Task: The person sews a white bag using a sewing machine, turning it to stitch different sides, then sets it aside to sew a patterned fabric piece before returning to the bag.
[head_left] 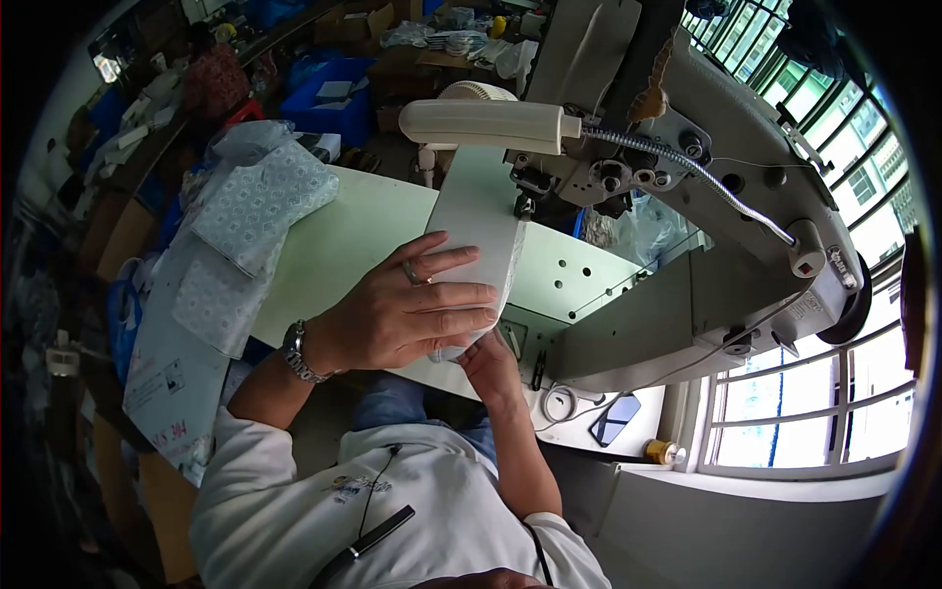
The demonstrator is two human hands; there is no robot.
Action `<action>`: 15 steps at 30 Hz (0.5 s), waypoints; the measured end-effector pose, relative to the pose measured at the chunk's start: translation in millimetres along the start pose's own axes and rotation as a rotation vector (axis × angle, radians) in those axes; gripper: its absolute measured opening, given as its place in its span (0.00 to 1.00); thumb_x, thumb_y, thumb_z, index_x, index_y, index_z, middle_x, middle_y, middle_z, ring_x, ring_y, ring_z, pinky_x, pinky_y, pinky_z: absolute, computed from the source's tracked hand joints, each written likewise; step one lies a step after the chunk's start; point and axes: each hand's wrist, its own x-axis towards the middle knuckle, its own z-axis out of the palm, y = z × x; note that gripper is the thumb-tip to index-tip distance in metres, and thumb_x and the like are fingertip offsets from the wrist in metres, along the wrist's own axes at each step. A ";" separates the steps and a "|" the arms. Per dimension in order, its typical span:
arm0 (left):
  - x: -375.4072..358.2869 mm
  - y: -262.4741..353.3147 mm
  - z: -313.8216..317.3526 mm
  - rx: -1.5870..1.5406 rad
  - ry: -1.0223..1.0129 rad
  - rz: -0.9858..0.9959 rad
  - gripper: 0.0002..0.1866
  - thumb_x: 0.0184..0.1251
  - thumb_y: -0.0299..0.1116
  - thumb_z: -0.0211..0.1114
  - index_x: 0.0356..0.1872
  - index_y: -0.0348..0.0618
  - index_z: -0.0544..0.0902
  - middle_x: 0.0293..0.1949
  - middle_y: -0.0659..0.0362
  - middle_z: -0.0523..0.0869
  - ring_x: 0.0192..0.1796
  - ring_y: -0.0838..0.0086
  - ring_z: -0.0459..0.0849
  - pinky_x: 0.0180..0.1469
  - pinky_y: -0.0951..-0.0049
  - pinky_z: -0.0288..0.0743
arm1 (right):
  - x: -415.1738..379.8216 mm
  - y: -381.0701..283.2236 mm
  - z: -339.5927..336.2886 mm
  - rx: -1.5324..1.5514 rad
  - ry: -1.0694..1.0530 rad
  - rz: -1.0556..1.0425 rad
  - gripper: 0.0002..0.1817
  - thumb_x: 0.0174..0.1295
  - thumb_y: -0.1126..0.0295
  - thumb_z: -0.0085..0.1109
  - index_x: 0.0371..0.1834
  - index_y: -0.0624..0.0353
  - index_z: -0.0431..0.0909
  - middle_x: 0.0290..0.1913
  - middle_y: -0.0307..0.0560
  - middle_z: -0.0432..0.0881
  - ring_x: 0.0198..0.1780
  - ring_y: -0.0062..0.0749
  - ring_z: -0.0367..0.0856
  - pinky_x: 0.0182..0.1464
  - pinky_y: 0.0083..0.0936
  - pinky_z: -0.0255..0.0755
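Note:
A long white piece [468, 216], with a smooth top and a crinkled right side, slants under the head of a sewing machine [528, 201]. My left hand [422, 304], wearing a ring and a wristwatch, lies across its near part with fingers stretched out; the thumb is hidden. At the near end my right hand [491, 368] is closed on the lower edge of the piece, its fingertips partly covered. A pale green worktable [368, 211] carries the machine. A white lamp [481, 125] on a flexible metal neck reaches over the far part of the piece.
Patterned white sheets [265, 201] are stacked at the table's left. The machine's arm [677, 314] blocks the right side. A phone [614, 420] and a thread spool [664, 453] sit near the window. Behind are blue bins [329, 98] and a person in red [214, 79].

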 end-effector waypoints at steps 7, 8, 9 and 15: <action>7.1 -16.2 7.1 -0.019 0.046 -0.009 0.17 0.64 0.35 0.80 0.54 0.54 0.91 0.63 0.66 0.90 0.76 0.56 0.79 0.82 0.41 0.65 | 3.9 -8.9 8.1 0.017 0.091 -0.138 0.31 0.86 0.58 0.49 0.87 0.48 0.54 0.76 0.41 0.74 0.70 0.34 0.81 0.69 0.36 0.79; 7.2 -19.6 8.9 -0.015 0.061 0.004 0.18 0.64 0.34 0.79 0.55 0.55 0.91 0.64 0.67 0.90 0.75 0.57 0.80 0.82 0.44 0.65 | 7.1 -8.5 6.1 0.017 0.123 -0.153 0.31 0.86 0.58 0.49 0.87 0.48 0.55 0.76 0.41 0.74 0.70 0.35 0.81 0.69 0.36 0.79; 7.4 -23.1 10.7 -0.012 0.076 0.016 0.18 0.65 0.34 0.78 0.56 0.55 0.90 0.64 0.68 0.89 0.74 0.59 0.80 0.82 0.47 0.65 | 10.4 -8.6 4.1 0.017 0.122 -0.153 0.31 0.86 0.58 0.49 0.87 0.48 0.55 0.76 0.41 0.74 0.70 0.35 0.81 0.69 0.36 0.79; 12.3 -40.3 19.8 -0.056 0.140 0.056 0.18 0.63 0.29 0.79 0.54 0.54 0.90 0.61 0.67 0.90 0.73 0.59 0.82 0.79 0.48 0.71 | 27.0 -16.1 -1.5 -0.007 0.131 -0.173 0.28 0.86 0.56 0.50 0.83 0.50 0.59 0.73 0.42 0.77 0.68 0.34 0.82 0.66 0.36 0.81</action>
